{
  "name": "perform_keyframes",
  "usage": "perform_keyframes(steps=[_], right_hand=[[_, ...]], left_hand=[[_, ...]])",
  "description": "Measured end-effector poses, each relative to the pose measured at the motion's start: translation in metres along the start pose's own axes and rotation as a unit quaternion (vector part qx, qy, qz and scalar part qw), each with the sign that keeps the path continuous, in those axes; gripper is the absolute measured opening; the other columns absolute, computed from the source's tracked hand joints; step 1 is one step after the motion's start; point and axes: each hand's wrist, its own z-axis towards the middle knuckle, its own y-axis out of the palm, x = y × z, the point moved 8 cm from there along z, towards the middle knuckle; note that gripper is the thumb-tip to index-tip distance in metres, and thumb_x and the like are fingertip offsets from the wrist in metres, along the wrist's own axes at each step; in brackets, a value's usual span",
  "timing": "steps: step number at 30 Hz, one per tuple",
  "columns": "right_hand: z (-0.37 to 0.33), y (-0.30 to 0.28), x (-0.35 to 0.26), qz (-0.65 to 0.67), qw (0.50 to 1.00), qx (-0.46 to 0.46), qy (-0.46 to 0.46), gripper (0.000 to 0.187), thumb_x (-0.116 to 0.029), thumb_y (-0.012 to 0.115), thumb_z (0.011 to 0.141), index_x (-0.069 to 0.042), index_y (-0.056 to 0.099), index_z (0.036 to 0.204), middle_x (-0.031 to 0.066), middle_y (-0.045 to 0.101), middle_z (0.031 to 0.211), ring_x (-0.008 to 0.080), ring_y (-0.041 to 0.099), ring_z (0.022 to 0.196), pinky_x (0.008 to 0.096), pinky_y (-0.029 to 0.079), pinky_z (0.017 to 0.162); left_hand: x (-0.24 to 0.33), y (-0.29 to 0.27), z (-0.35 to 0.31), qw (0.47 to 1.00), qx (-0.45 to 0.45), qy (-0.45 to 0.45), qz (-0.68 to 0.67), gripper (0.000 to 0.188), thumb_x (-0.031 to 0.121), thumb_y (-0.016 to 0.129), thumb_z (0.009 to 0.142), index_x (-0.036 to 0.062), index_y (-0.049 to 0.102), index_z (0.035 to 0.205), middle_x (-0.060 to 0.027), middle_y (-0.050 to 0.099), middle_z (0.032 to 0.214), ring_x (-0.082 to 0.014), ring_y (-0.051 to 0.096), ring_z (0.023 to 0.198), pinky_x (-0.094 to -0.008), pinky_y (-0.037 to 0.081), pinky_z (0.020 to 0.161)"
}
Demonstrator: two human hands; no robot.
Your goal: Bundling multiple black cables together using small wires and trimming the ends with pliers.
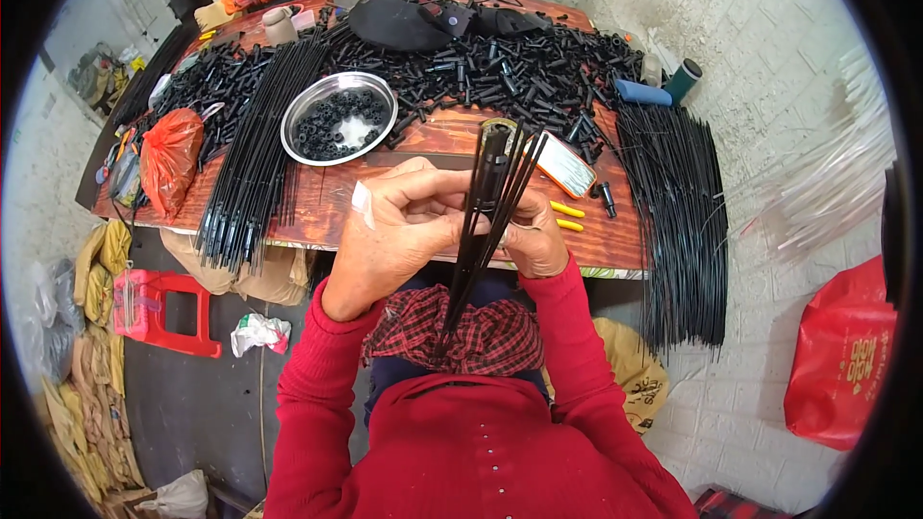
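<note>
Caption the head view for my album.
Left hand and right hand hold thin black rods at a reddish table heaped with black parts.

A red sweater (413, 461) with ribbed sleeves (317, 375) is worn, its front marked by pale dots (495, 468). Beyond the sweater, checked cloth (481, 341) and dark trousers (387, 377) are seen; past its cuff (336, 325), a white patch (362, 204) is stuck to the left hand (399, 226).

Single fisheye on the wearer's head, aimed down over the red sweater (481, 452) (bottom center), pretty close to left hand (402, 221) and right hand (540, 240) mid-frame, table (615, 245) farther off up top.
</note>
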Motion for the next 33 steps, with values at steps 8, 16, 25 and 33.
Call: perform_keyframes(steps=[8,16,25,33], right_hand=[[-0.002,0.014,-0.004,-0.03,0.999,0.006,-0.027,0.026,-0.009,0.069,0.083,0.004,0.063,0.105,0.007,0.064,0.104,0.016,0.061,0.098,0.0311,0.048,0.09],[-0.013,0.031,-0.017,-0.154,0.983,0.072,-0.076,0.029,-0.016,0.067,0.088,0.006,0.062,0.106,0.0087,0.063,0.103,0.0167,0.062,0.096,0.0295,0.049,0.086],[-0.017,0.042,-0.039,-0.268,0.95,0.123,-0.097,0.019,0.001,0.067,0.078,0.005,0.066,0.097,0.0096,0.066,0.093,0.0166,0.064,0.089,0.0294,0.051,0.08],[-0.013,0.037,-0.042,-0.167,0.979,0.089,-0.071,0.017,0.003,0.067,0.078,0.006,0.066,0.095,0.0086,0.065,0.093,0.0142,0.063,0.088,0.0279,0.05,0.078]], left_hand=[[-0.006,-0.01,-0.007,0.999,0.029,-0.007,-0.044,0.029,0.0,0.073,0.079,-0.0032,0.067,0.107,-0.001,0.055,0.089,-0.009,0.061,0.083,-0.022,0.052,0.074],[-0.017,-0.021,-0.014,0.993,0.037,-0.077,-0.087,0.027,-0.005,0.073,0.076,-0.0046,0.067,0.102,-0.005,0.065,0.098,-0.0123,0.064,0.085,-0.0265,0.056,0.072],[-0.022,-0.026,-0.008,0.993,0.036,-0.044,-0.108,0.02,-0.008,0.068,0.069,-0.0028,0.067,0.089,-0.0069,0.068,0.074,-0.0125,0.065,0.059,-0.0215,0.052,0.052],[0.006,-0.019,-0.009,0.997,0.06,0.025,-0.052,0.018,-0.002,0.071,0.072,-0.0019,0.066,0.089,-0.0053,0.067,0.081,-0.0128,0.064,0.073,-0.0249,0.052,0.067]])
